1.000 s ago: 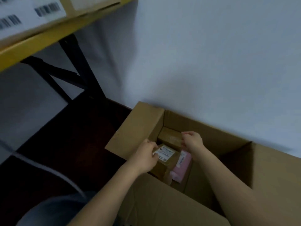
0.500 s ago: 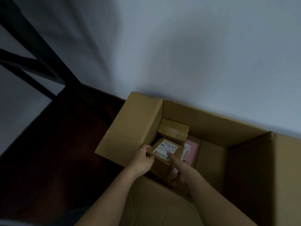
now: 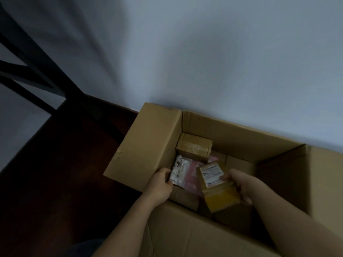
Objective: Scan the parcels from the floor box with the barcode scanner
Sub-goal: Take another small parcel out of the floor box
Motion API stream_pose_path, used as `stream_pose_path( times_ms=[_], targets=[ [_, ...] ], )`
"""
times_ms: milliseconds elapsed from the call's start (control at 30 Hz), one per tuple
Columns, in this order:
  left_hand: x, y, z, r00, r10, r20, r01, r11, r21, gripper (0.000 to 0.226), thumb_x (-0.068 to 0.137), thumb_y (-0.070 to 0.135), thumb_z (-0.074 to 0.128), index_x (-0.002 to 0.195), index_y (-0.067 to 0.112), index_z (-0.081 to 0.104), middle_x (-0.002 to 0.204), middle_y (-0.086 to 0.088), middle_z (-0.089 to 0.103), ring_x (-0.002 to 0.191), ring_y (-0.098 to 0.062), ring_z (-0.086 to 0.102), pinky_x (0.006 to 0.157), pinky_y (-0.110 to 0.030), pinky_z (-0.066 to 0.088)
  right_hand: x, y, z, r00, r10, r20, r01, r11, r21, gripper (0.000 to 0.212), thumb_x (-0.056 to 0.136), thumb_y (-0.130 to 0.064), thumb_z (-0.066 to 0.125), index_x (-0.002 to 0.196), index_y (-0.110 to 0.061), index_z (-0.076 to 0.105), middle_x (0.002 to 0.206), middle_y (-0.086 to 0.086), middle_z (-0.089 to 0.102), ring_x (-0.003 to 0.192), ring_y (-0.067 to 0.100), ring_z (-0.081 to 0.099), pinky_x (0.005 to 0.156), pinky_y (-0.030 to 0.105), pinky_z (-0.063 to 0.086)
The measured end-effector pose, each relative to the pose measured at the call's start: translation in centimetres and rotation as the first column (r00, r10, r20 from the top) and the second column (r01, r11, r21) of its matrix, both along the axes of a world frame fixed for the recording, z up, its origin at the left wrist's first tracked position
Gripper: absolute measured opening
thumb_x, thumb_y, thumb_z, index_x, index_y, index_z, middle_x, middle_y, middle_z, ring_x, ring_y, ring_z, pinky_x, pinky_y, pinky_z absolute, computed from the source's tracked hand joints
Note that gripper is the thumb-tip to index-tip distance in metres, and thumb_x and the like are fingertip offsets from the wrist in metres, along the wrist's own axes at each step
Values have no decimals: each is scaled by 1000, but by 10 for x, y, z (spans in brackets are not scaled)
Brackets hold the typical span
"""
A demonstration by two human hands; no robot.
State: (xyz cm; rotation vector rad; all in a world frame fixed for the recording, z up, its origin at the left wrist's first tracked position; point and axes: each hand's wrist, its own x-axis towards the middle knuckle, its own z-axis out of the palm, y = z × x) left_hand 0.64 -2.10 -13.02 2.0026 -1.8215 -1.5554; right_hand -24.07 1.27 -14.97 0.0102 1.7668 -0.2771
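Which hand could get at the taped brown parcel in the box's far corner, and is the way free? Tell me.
Probably the left hand, yes. The taped brown parcel lies uncovered just beyond it, but that hand grips the pink mailer and must let go first. The right hand holds the labelled parcel.

Box mouth: open upward, flaps out; my way in from above is free.
Left flap: slopes beside my left hand, crowding that side.
Far left corner: taken by a taped parcel.
Left floor of box: covered by a pink mailer, under my left hand.
Middle: my right hand with a labelled parcel fills the near part.
Right half: dim, floor seems bare; room to reach.
Wall: touching the box's far side.
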Motion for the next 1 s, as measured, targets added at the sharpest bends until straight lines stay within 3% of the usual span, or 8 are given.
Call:
stream_pose_path(
  times_ms=[133, 233, 300, 400, 500, 700, 833, 1000],
  targets=[
    [0, 2, 1, 1000, 8, 3, -8, 999, -33, 37, 94, 4, 50, 131, 6, 50, 131, -11, 55, 118, -21, 55, 92, -23, 43, -19, -5, -14, 920, 354, -168, -331, 932, 151, 18, 91, -14, 52, 105, -3, 56, 109, 18, 56, 98, 30, 55, 91, 44, 47],
    [0, 0, 1, 1000, 20, -15, -20, 1000, 3, 38, 94, 7, 52, 132, 6, 49, 133, -11, 54, 120, -22, 53, 96, -25, 43, -11, -3, -35, 680, 577, -453, -427, 813, 395, 61, 88, -46, 56, 136, -10, 42, 148, 18, 27, 135, 37, 26, 113, 51, 25],
    [0, -2, 4, 999, 25, -37, -23, 998, 61, 41, 97, 18, 52, 136, 8, 46, 138, -8, 50, 124, -21, 49, 96, -23, 38, 10, -3, -33, 524, 591, -614, -515, 794, 324, 52, 91, -43, 55, 131, -11, 48, 146, 18, 31, 134, 35, 30, 111, 49, 28],
    [2, -8, 7, 988, 99, -121, -77, 982, 175, 47, 98, 40, 46, 138, 15, 44, 142, -2, 47, 122, -14, 45, 98, -23, 34, 42, -10, -45, 684, 483, -546, -583, 813, -11, 21, 94, -24, 54, 111, -11, 58, 120, 13, 58, 107, 25, 57, 96, 43, 50],
    [4, -13, 14, 962, 200, -185, -133, 937, 322, 57, 98, 52, 36, 146, 22, 35, 147, 4, 39, 134, -13, 35, 107, -30, 27, 68, -12, -60, 834, 483, -266, -530, 836, -142, 28, 97, -15, 51, 123, -6, 56, 112, 11, 58, 95, 23, 58, 94, 39, 52],
    [5, -19, 12, 907, 341, -246, -197, 861, 468, 60, 98, 55, 28, 150, 24, 27, 153, 5, 34, 142, -18, 28, 113, -39, 21, 81, 9, -82, 903, 430, 13, -427, 899, -95, 61, 100, -22, 47, 154, -25, 18, 154, 17, 26, 128, 36, 43, 98, 42, 45],
    [5, -20, 8, 902, 371, -218, -236, 850, 470, 60, 96, 57, 31, 147, 26, 33, 150, 3, 40, 139, -21, 34, 113, -46, 23, 86, 18, -99, 887, 452, 98, -437, 889, -140, 65, 98, -24, 51, 154, -29, 19, 149, 13, 31, 90, 17, 53, 74, 28, 49],
    [5, -20, 6, 901, 374, -222, -230, 843, 485, 62, 95, 58, 31, 149, 26, 31, 148, 3, 42, 137, -20, 37, 114, -49, 23, 86, 12, -101, 809, 588, 8, -579, 799, -164, 56, 89, -19, 61, 139, -17, 37, 123, 5, 44, 95, 15, 47, 71, 26, 44]
  ],
)
